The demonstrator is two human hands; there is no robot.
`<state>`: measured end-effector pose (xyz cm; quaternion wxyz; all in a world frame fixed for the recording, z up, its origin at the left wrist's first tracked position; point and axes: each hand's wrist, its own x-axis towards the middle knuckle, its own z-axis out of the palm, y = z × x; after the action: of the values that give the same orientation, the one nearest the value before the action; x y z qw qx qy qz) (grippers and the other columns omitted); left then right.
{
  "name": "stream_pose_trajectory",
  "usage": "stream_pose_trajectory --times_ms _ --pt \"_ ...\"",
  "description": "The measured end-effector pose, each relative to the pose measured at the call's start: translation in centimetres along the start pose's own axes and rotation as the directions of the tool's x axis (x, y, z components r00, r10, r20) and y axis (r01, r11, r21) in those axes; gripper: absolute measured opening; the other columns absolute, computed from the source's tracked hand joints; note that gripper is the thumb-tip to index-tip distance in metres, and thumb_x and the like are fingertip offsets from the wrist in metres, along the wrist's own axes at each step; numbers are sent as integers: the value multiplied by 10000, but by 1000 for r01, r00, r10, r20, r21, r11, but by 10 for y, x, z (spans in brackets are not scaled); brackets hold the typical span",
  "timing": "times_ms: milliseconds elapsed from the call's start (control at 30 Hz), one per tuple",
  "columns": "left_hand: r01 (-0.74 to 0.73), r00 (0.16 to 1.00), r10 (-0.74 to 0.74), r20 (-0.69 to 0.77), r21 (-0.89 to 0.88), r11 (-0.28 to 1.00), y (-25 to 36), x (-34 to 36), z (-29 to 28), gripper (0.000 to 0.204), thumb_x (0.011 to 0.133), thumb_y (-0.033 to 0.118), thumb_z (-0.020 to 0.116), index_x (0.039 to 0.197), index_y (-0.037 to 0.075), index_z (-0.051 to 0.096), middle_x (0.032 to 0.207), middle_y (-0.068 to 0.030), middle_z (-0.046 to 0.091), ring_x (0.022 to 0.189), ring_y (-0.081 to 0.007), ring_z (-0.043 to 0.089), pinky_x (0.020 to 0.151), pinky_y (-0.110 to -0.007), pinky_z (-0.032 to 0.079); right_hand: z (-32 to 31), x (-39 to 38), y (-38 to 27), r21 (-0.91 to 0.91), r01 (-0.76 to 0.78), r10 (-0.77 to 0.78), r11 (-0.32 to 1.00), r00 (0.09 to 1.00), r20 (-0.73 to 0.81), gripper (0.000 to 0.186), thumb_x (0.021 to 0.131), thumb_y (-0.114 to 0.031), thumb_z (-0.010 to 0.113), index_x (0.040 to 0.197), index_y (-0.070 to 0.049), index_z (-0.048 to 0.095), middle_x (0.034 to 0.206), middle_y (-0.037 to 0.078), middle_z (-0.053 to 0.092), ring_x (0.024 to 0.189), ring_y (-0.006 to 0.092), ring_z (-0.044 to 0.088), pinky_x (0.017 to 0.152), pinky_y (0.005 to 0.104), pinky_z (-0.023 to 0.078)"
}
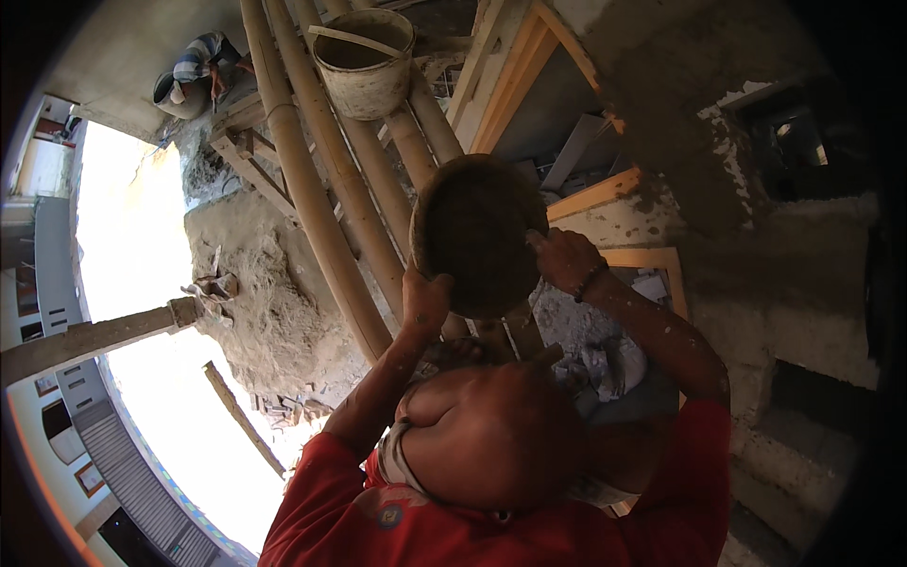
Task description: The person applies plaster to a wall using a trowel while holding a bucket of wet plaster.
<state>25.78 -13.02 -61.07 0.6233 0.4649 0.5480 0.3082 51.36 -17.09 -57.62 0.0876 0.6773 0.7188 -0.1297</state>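
The round dark basin (421, 215) lies directly between my hands and reaches well forward of them, its rim showing as an oval whose longer axis runs away from me. My right hand (569, 262) is set farther forward on the rim than my left hand (427, 300), which is at the near left edge. Each hand is curled narrowly around the rim: the left has its thumb laid over the edge, its fingers mostly hidden beneath; the right pinches the opposite side, knuckles up, a dark band (592, 279) on the wrist. The basin's inside is too shadowed for me to tell what it holds.

Under and ahead of my hands run bamboo poles (300, 142). Just beyond the basin, forward and a little left, stands a smeared bucket (370, 93) with a wooden strip (357, 40) across its mouth. Forward of my right hand is a timber frame (510, 80). Well out left of my left hand is a sandy heap (269, 283); farther forward, a co-worker (200, 59) bends beside another bucket (173, 102).
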Motion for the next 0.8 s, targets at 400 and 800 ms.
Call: stream_pose_trajectory --times_ms 400,800 --pt "106 992 -89 87 -205 973 -21 20 -18 461 769 7 543 1224 -40 596 1055 -92 684 911 -176 639 824 -309 519 20 -51 12 428 0 32 904 997 -67 399 852 -309 656 1173 -77 609 826 203 688 813 390 680 752 514 540" --pt "179 984 -170 58 -236 955 -3 17 -26 400 777 2 538 1171 -27 603 978 -66 652 812 -173 622 709 -308 514 -207 -120 36 677 10 117 736 983 -141 444 805 -130 716 1195 27 575 865 112 647 739 172 654 666 323 506"
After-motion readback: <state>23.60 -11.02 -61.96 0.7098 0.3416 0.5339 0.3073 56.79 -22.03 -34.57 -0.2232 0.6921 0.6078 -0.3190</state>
